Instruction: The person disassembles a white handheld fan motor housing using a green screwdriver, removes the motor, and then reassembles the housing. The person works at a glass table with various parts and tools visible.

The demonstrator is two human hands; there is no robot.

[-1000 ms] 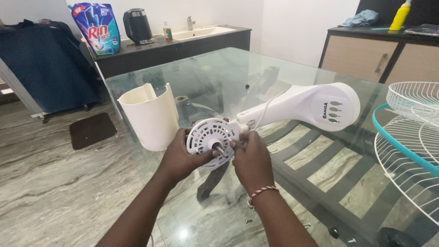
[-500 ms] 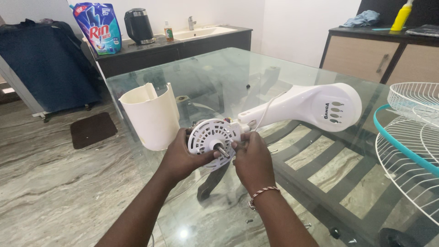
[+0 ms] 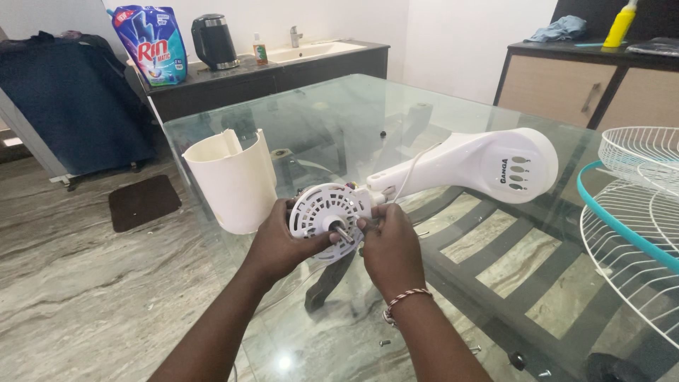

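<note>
Both hands hold a white round fan motor housing (image 3: 327,211) with vent slots and a metal shaft sticking out toward me. My left hand (image 3: 281,244) grips its left and lower rim. My right hand (image 3: 387,246) grips its right side, fingers near the shaft. The housing joins a white fan neck and oval base (image 3: 488,166) with several buttons, lying on the glass table (image 3: 353,113). A cream plastic rear motor cover (image 3: 233,180) stands upright just left of my hands.
White wire fan guards with a teal ring (image 3: 629,212) lie at the table's right edge. Small screws (image 3: 385,343) lie on the glass near me. A counter behind holds a kettle (image 3: 214,41) and a blue detergent pouch (image 3: 152,44). A brown cabinet (image 3: 601,85) stands at the right.
The motor housing has tilted slightly in my hands and my fingers have shifted a little around the shaft. Nothing else has moved.
</note>
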